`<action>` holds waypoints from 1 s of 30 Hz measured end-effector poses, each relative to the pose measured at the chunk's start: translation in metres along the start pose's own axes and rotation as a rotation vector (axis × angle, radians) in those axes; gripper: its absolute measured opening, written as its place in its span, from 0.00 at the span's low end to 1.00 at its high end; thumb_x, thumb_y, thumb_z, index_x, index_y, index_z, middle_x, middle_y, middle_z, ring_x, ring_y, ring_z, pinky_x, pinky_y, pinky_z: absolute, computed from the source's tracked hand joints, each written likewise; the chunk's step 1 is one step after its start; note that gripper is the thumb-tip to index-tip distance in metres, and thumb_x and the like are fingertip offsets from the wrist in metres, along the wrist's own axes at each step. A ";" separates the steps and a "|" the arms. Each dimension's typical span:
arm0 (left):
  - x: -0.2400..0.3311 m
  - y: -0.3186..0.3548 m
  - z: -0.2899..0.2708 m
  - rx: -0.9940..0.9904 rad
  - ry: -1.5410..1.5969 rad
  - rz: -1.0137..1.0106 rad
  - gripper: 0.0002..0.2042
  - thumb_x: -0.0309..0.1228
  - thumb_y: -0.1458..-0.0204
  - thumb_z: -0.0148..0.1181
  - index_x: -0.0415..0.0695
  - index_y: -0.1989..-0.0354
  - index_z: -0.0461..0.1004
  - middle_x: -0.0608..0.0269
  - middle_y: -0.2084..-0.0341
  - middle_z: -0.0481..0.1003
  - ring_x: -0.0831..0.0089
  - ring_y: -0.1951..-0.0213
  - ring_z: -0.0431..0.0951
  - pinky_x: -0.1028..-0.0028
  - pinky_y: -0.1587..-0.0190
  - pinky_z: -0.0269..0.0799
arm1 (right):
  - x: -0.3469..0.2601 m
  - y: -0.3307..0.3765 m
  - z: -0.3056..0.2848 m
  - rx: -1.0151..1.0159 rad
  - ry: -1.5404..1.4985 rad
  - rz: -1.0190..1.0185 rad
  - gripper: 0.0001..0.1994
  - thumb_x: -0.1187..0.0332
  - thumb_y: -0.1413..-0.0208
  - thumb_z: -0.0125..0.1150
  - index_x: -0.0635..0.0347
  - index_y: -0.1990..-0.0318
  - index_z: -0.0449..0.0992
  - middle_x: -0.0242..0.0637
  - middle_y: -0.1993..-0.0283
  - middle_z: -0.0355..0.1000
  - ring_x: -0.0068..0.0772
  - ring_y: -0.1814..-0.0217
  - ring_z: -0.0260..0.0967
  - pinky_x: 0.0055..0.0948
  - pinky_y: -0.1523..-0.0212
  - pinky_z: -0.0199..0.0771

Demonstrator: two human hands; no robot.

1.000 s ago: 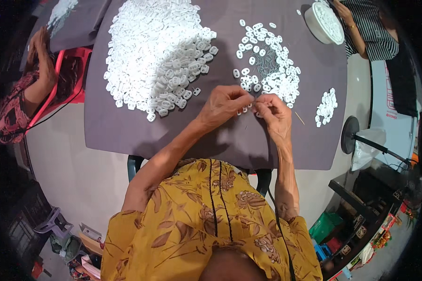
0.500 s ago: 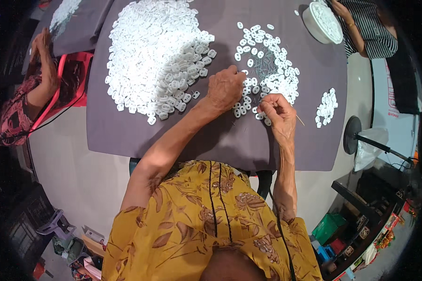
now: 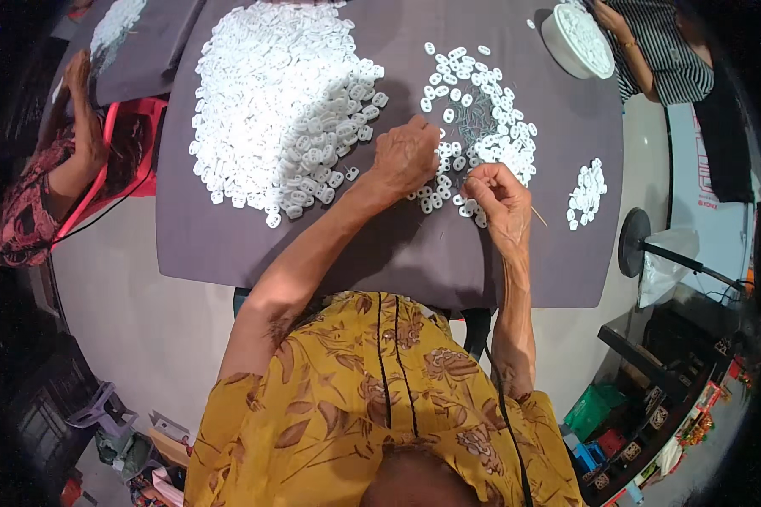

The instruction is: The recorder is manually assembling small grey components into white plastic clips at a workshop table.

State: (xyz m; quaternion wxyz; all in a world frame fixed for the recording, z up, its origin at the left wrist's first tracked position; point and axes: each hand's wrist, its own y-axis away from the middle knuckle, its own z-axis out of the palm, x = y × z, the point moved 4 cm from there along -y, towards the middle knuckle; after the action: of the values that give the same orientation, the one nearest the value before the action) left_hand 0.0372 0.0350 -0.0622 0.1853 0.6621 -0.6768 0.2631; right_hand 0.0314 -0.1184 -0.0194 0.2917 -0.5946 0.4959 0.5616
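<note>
My left hand (image 3: 406, 157) is closed at the left edge of a small group of white oval plastic pieces with holes (image 3: 439, 193). Its back faces up and its fingertips are hidden, so whatever they hold does not show. Across those pieces, my right hand (image 3: 502, 203) is closed in a pinch, thumb against forefinger. A thin pale stick (image 3: 539, 216) juts out from its outer side. What sits at the pinched fingertips is too small to name. Just beyond the hands, dark thin metal pins (image 3: 477, 117) lie in a patch ringed by more white pieces (image 3: 506, 152).
A large heap of white pieces (image 3: 262, 110) covers the left of the grey-covered table (image 3: 355, 262). At right lies a small pile (image 3: 587, 194); behind it stands a full white tub (image 3: 558, 42) beside a person in a striped top (image 3: 681, 72). Another person's arm (image 3: 83, 127) is at far left.
Both hands stay over the same spot. My right hand has shifted very slightly up and left; the left fingers have moved a little. The view has tilted slightly.
</note>
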 end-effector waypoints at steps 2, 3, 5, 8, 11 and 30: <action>0.002 0.001 0.000 0.020 0.011 0.023 0.05 0.27 0.61 0.56 0.44 0.75 0.68 0.57 0.76 0.67 0.55 0.72 0.72 0.60 0.72 0.68 | 0.001 -0.001 0.000 -0.017 -0.027 -0.003 0.01 0.77 0.50 0.53 0.64 0.69 0.70 0.31 0.74 0.68 0.19 0.71 0.66 0.18 0.68 0.66; 0.004 0.002 0.001 0.039 0.025 0.045 0.05 0.26 0.61 0.56 0.44 0.74 0.68 0.56 0.77 0.67 0.54 0.73 0.72 0.61 0.72 0.68 | 0.002 -0.001 -0.001 -0.016 -0.027 -0.003 0.01 0.77 0.50 0.53 0.64 0.69 0.70 0.31 0.74 0.68 0.19 0.71 0.66 0.18 0.68 0.66; 0.000 0.004 0.003 0.088 0.129 0.094 0.05 0.26 0.60 0.57 0.43 0.72 0.70 0.58 0.78 0.69 0.58 0.75 0.72 0.64 0.73 0.68 | 0.002 -0.002 -0.004 -0.012 -0.048 0.009 0.01 0.76 0.50 0.53 0.65 0.69 0.70 0.32 0.73 0.69 0.20 0.71 0.66 0.18 0.67 0.66; -0.001 0.005 -0.009 -0.040 0.701 -0.103 0.07 0.27 0.57 0.58 0.41 0.69 0.71 0.60 0.78 0.72 0.67 0.77 0.73 0.72 0.75 0.68 | -0.011 -0.003 -0.010 0.008 -0.049 -0.043 0.02 0.76 0.49 0.53 0.65 0.70 0.70 0.33 0.72 0.69 0.21 0.70 0.67 0.19 0.65 0.66; 0.017 0.007 -0.019 -0.205 1.382 -0.384 0.08 0.28 0.53 0.58 0.38 0.66 0.72 0.62 0.76 0.73 0.75 0.77 0.73 0.79 0.74 0.69 | -0.030 -0.008 -0.013 0.038 -0.083 -0.117 0.03 0.76 0.49 0.52 0.66 0.69 0.70 0.34 0.71 0.70 0.22 0.67 0.67 0.20 0.62 0.66; 0.055 0.015 -0.050 -0.081 1.783 -0.390 0.11 0.28 0.53 0.57 0.33 0.65 0.70 0.58 0.75 0.73 0.76 0.73 0.74 0.80 0.71 0.71 | -0.076 -0.010 -0.013 0.030 -0.018 -0.274 0.04 0.77 0.50 0.54 0.66 0.66 0.71 0.36 0.64 0.70 0.21 0.63 0.65 0.19 0.59 0.64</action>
State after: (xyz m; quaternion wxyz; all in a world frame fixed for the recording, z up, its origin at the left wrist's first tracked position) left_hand 0.0140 0.0207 0.0089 0.7037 0.3094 -0.1677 0.6173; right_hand 0.0544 -0.1068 0.0534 0.3788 -0.6474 0.4159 0.5143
